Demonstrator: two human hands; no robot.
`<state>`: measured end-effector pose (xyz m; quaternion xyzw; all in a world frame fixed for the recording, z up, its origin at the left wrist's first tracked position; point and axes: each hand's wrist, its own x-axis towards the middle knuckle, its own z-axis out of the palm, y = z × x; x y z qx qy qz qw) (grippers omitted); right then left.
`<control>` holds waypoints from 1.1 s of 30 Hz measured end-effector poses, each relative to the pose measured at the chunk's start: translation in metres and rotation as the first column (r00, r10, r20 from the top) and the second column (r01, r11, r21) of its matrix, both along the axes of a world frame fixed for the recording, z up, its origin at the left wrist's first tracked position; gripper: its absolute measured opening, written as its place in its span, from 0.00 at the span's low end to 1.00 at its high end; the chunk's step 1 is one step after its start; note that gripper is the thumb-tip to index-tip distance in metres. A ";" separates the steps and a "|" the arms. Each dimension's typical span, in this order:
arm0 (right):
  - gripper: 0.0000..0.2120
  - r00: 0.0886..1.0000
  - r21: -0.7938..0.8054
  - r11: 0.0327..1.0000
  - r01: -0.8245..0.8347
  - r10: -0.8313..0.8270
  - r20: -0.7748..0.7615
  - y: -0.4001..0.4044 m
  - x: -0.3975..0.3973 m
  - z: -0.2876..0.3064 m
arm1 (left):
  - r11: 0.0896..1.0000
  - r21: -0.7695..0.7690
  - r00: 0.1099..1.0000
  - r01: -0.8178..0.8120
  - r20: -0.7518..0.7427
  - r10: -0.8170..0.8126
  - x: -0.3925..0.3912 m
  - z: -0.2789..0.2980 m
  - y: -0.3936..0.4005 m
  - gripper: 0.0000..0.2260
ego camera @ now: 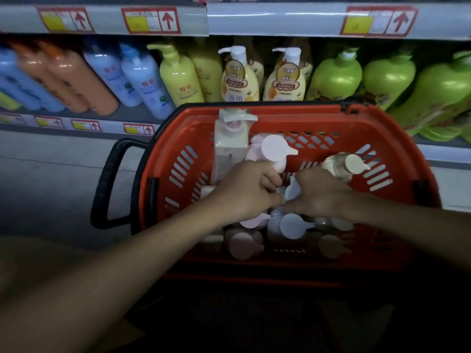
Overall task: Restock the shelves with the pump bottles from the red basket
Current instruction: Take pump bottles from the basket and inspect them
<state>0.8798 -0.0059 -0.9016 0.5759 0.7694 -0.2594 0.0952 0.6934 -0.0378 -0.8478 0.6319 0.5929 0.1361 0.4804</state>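
Closest to you, both bare forearms slope down into the red slotted plastic basket (397, 138), which stands right in front of the shelving so each lift to the shelf is short. Your left hand (244, 192) is curled, knuckles up, over the middle of the load, and its fingers disappear among the pump heads; whether it already grasps a bottle or is only feeling for one, I cannot tell. Your right hand (323, 193) is just beside it, thumb and fingers pinched round a pale blue-white pump spout (291, 191) that pokes out at the thumb side, so that grip looks clenched on a pump head, most likely to draw the bottle up by its neck.

The round-capped pastel pump bottles (293, 225) stand packed upright below and around both hands, caps facing you, which is why you reach from above. Beyond your left knuckles a tall cream square-shouldered pump bottle (230, 143) stands against a pink round-capped one (274, 149); beyond your right wrist a clear amber-tinted bottle (339, 165) leans on the basket wall. The basket's black loop handle (107, 184) hangs off its left side.

Furthest off, the grey shelf (142, 115) carries blue, orange, yellow and green bottles, and its front row looks nearly full, so finding a gap may take a look
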 end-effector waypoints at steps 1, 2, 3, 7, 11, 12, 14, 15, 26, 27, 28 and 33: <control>0.21 0.999 0.033 0.999 0.040 -0.040 -0.004 0.000 0.003 0.007 | 1.000 0.004 1.000 0.014 -0.019 -0.014 -0.001 -0.002 -0.002 0.12; 0.22 0.996 0.055 0.994 0.093 -0.091 -0.022 0.002 0.006 0.015 | 1.000 0.005 0.999 0.024 -0.031 -0.024 -0.003 -0.003 -0.004 0.13; 0.23 0.989 0.069 0.988 0.142 -0.139 -0.048 0.003 0.010 0.027 | 0.999 0.012 0.999 0.031 -0.039 -0.031 -0.004 -0.005 -0.006 0.14; 0.28 0.904 0.031 0.939 0.344 -0.322 -0.281 0.004 0.021 0.091 | 0.984 0.170 0.999 0.049 -0.027 -0.045 -0.001 -0.005 -0.013 0.22; 0.24 0.796 0.056 0.869 0.491 -0.422 -0.434 -0.011 0.020 0.146 | 0.947 0.320 0.994 0.017 0.096 -0.050 0.017 -0.004 -0.022 0.35; 0.24 0.793 0.084 0.862 0.499 -0.416 -0.445 -0.017 0.017 0.153 | 0.948 0.316 0.987 -0.029 0.161 -0.023 0.026 -0.005 -0.027 0.39; 0.26 0.812 0.187 0.848 0.496 -0.376 -0.446 -0.029 0.008 0.161 | 0.951 0.247 0.952 -0.186 0.287 0.111 0.047 -0.004 -0.036 0.47; 0.27 0.824 0.237 0.842 0.485 -0.349 -0.447 -0.034 0.004 0.162 | 0.939 0.209 0.925 -0.271 0.326 0.194 0.056 -0.005 -0.039 0.49; 0.19 0.537 0.092 0.942 0.322 -0.102 -0.837 -0.013 0.024 0.140 | 0.928 -0.124 0.828 -0.352 0.420 0.371 0.031 0.045 0.005 0.39; 0.25 0.504 0.074 0.949 0.307 -0.096 -0.858 -0.009 0.025 0.137 | 0.930 -0.184 0.803 -0.317 0.469 0.367 0.023 0.054 0.009 0.38; 0.31 0.475 0.039 0.954 0.297 -0.112 -0.873 -0.005 0.025 0.135 | 0.926 -0.258 0.762 -0.276 0.528 0.374 0.014 0.062 0.014 0.38; 0.42 0.362 -0.453 0.883 -0.124 -0.385 -0.849 -0.010 0.015 0.128 | 0.950 -0.284 0.445 0.130 0.873 0.200 -0.023 0.095 0.021 0.27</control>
